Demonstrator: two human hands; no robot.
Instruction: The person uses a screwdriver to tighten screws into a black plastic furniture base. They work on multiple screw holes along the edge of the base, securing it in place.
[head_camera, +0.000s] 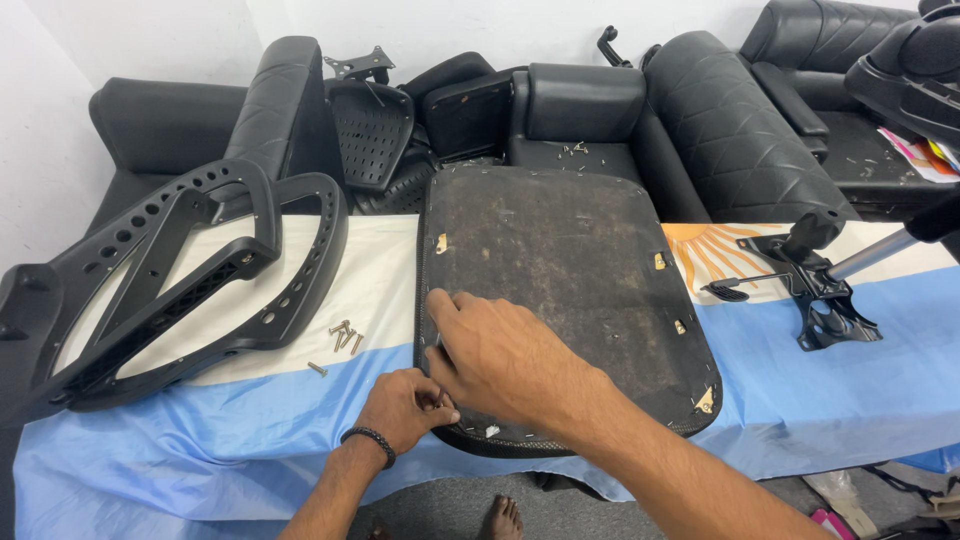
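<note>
White wall and black sofas stand behind a counter covered w/ a blue-and-white cloth. On the cloth, near the middle, lies the seat pan, underside up: a dark, worn board w/ rounded corners, its front edge hanging a bit over the counter's near side.

Right hand rests on the pan's left front part, palm down, fingers together and bent over the left rim. Left hand is just under it at the same rim, w/ a dark bracelet on the wrist; its fingers are curled tight at the edge, but what they pinch I cannot tell, the right hand hides it.

Just left of the pan is a small heap of screws, one more lying apart. Further left, two black frames w/ holes lie one on the other. Right of the pan, well apart, sits a black chair mechanism w/ a metal tube. More chair parts lean on the sofas, incl. a mesh back piece. A bare foot shows below the counter.
</note>
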